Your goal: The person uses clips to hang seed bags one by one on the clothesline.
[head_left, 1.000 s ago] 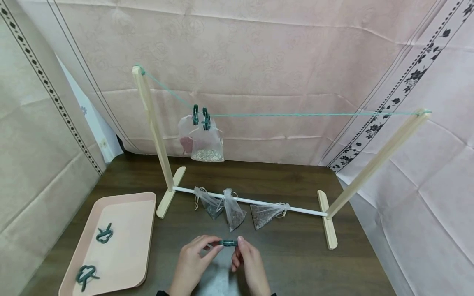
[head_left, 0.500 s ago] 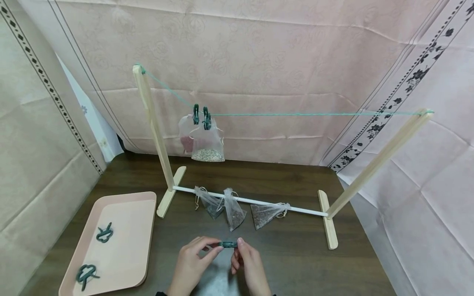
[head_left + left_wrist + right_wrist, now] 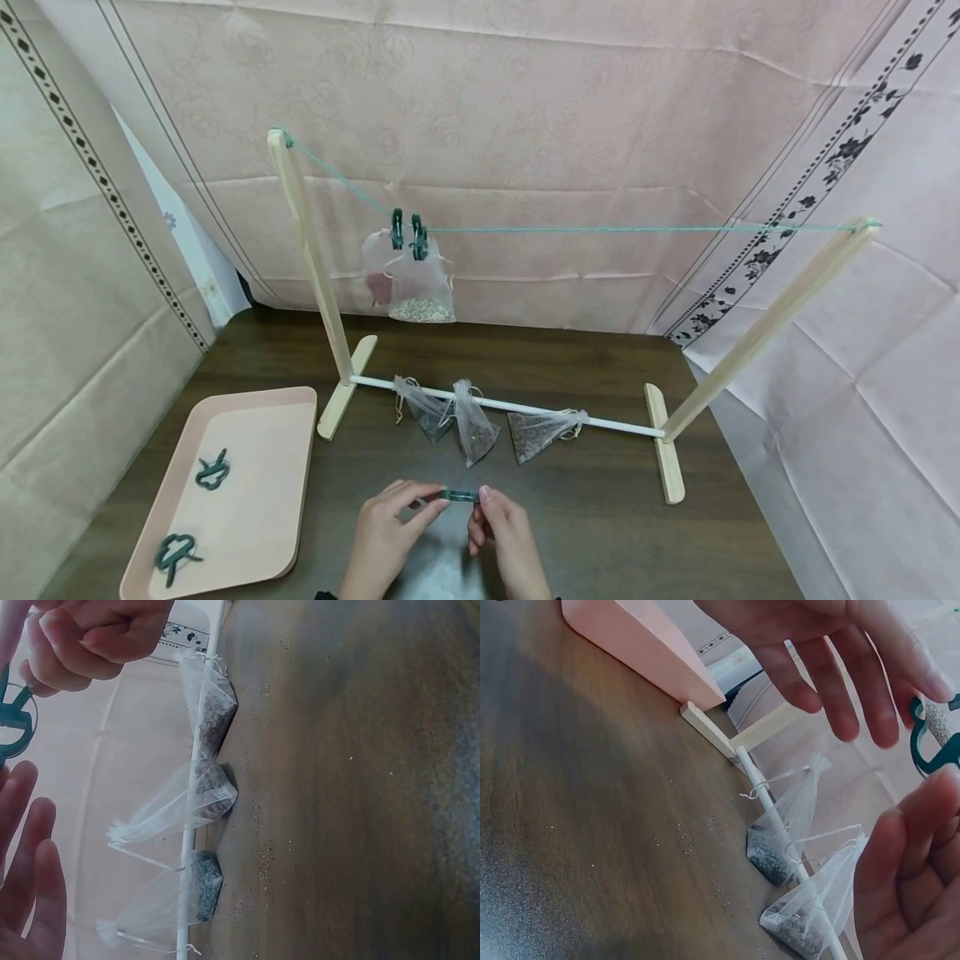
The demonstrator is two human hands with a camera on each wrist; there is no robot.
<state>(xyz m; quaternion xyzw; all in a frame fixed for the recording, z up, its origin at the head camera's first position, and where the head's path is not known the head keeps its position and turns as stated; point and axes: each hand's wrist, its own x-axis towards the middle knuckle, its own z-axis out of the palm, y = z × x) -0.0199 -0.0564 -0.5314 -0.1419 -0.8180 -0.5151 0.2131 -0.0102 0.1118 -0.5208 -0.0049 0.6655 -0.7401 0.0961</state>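
Observation:
Between both hands, in front of the rack, is a dark green clothes peg [image 3: 460,496]. My left hand [image 3: 386,529] pinches one end of it between thumb and forefinger. The other end is pinched by the thumb and fingertips of my right hand [image 3: 510,537]. Up close in the right wrist view, the peg [image 3: 916,739] shows a curved, looped plastic body; the left wrist view cuts it off at the edge. Three sheer drawstring bags lean on the white rod [image 3: 622,428]: a dark-filled bag [image 3: 432,419], a middle bag [image 3: 474,433] and a right-hand bag [image 3: 532,435].
A green cord [image 3: 600,229] spans two wooden posts, the left post [image 3: 311,250] and right post [image 3: 765,333]. Two pegs hold mesh bags on it, the front bag [image 3: 422,300] with pale grains. A pink tray [image 3: 255,500] on the left carries two more pegs [image 3: 213,470].

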